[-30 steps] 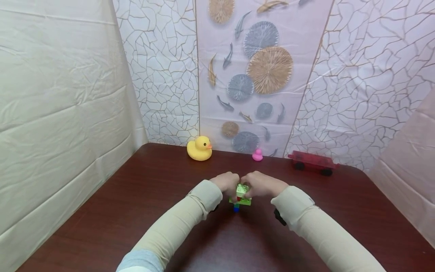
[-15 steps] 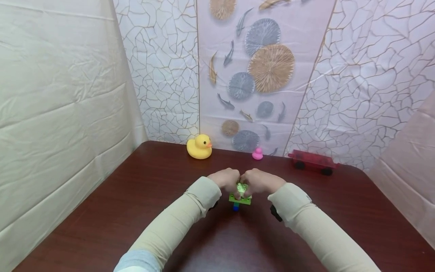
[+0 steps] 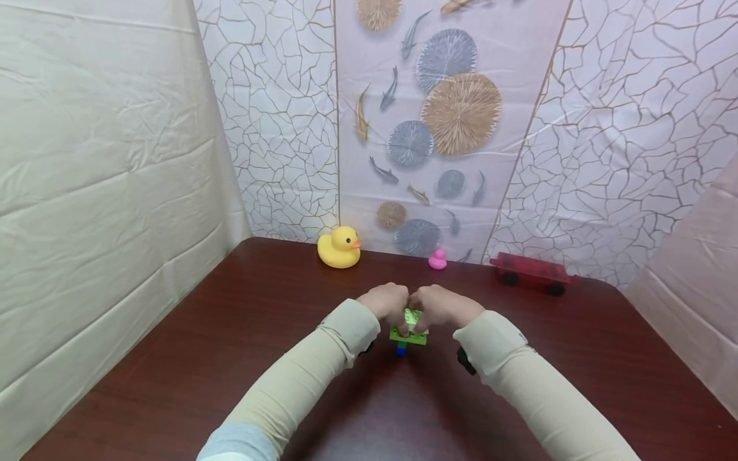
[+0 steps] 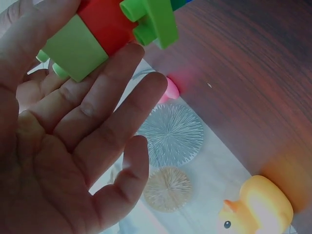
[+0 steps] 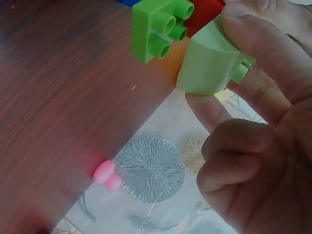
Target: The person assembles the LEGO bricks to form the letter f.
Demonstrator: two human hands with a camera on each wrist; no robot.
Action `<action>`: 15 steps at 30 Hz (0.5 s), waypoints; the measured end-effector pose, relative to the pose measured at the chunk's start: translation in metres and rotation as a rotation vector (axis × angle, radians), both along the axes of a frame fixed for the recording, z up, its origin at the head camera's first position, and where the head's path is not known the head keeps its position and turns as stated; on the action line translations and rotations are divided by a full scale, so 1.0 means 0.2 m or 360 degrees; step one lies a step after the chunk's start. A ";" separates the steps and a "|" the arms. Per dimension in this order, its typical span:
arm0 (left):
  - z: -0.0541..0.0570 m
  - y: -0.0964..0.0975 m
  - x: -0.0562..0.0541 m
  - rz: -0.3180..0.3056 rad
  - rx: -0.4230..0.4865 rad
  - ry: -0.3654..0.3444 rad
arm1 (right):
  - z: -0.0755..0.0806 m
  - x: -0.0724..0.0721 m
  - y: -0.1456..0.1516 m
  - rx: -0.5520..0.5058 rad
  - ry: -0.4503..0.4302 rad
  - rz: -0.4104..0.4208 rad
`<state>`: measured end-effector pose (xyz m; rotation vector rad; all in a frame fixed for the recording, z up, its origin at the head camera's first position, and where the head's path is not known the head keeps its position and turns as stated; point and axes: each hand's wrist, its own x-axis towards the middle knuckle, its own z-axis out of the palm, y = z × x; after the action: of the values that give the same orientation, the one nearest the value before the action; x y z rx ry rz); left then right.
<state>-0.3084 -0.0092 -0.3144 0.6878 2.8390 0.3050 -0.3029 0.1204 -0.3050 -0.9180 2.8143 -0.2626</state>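
Both hands meet over a small tower of toy building bricks in the middle of the head view. A pale green brick with a curved side sits at its top, against a red brick. Beneath the red one is a wider bright green brick, with a blue brick at the bottom. My left hand grips the tower around the red and pale green bricks, its lower fingers extended. My right hand pinches the pale green brick between thumb and fingers, the other fingers curled.
A yellow rubber duck and a small pink duck stand along the table's back edge. To their right is a translucent red toy wagon with black wheels. Patterned cloth hangs behind the dark wooden table.
The fingers have closed in around the tower's upper part, and the red brick that showed in the head view is now mostly covered. Both hands remain in nearly the same place.
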 end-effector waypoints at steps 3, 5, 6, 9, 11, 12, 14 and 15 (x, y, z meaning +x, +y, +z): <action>0.00 0.01 0.00 0.0006 -0.0012 0.0019 | 0.00 0.01 0.00 -0.0022 -0.0001 -0.0029; 0.00 0.01 0.01 0.0013 -0.0023 0.0021 | 0.00 0.01 0.01 -0.0045 0.0002 -0.0036; 0.00 0.02 0.01 0.0018 -0.0031 0.0023 | -0.01 0.02 0.01 -0.0056 0.0005 -0.0030; 0.01 0.02 0.02 0.0035 -0.0057 0.0020 | -0.01 0.02 0.01 -0.0071 0.0028 -0.0003; 0.02 0.03 0.02 0.0048 -0.0067 0.0022 | -0.01 0.02 0.01 -0.0072 0.0032 -0.0002; 0.02 0.03 0.02 0.0053 -0.0067 0.0020 | -0.01 0.02 0.01 -0.0068 0.0030 -0.0010; 0.02 0.03 0.02 0.0056 -0.0058 0.0012 | -0.01 0.02 0.01 -0.0055 0.0017 -0.0041; 0.02 0.03 0.03 0.0057 -0.0047 0.0005 | -0.01 0.02 0.00 -0.0052 0.0007 -0.0051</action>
<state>-0.3033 -0.0042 -0.3099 0.6324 2.8554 0.2673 -0.2997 0.1212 -0.3070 -0.8818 2.8392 -0.3121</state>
